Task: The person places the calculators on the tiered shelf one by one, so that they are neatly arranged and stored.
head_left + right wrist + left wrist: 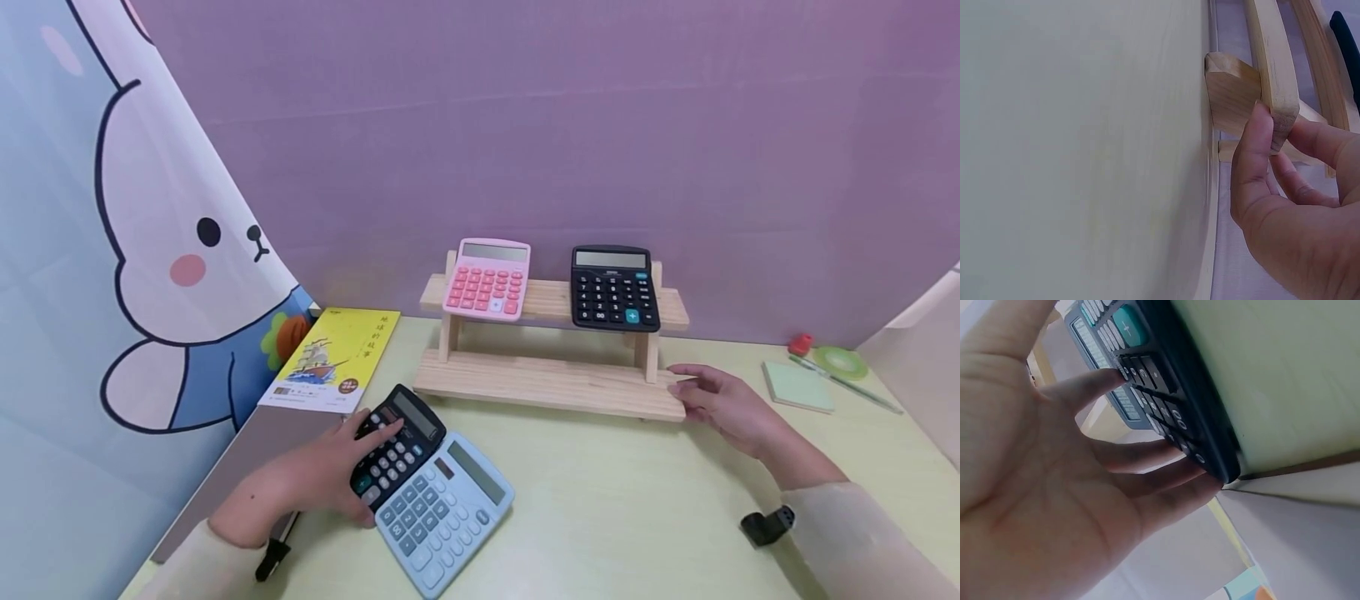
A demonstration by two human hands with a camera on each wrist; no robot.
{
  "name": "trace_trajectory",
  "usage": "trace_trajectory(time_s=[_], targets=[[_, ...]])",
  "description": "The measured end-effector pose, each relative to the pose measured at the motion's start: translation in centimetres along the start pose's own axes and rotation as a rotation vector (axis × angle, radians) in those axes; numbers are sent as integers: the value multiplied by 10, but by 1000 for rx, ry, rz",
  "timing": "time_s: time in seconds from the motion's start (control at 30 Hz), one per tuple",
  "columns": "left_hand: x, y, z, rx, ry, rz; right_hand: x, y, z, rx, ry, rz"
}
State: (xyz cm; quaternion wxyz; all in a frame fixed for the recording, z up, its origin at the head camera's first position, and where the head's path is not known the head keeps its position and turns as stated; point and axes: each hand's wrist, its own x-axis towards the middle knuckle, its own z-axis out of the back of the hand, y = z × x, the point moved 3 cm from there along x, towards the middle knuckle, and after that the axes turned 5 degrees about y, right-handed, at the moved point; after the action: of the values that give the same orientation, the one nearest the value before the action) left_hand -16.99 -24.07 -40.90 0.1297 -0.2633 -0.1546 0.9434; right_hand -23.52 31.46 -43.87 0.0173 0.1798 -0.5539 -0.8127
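Wooden rack (547,379) stands at table's back. Right hand (731,408) pinches rack's right lower-shelf end, thumb (1252,156) on edge, likely steadying it. Left hand (315,479), front-left of rack, curls fingers (1147,456) round black calculator (397,446), which overlaps blue calculator (442,512). Pink calculator (487,279) and second black calculator (613,287) lean on rack's upper shelf, displayed.

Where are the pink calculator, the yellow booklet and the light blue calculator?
pink calculator (486,282), head view, on its keypad, top shelf.
yellow booklet (335,358), head view, on its cover picture.
light blue calculator (442,510), head view, on its keys, near the left hand (315,479).
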Motion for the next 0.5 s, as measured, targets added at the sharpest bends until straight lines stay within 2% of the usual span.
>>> trace_trajectory(time_s=[0.27,0.5], targets=[[-1,0,2,28,-51,-17,1,2,-2,21,8,11],[-4,-7,15,72,-135,-32,-1,2,-2,30,0,10]])
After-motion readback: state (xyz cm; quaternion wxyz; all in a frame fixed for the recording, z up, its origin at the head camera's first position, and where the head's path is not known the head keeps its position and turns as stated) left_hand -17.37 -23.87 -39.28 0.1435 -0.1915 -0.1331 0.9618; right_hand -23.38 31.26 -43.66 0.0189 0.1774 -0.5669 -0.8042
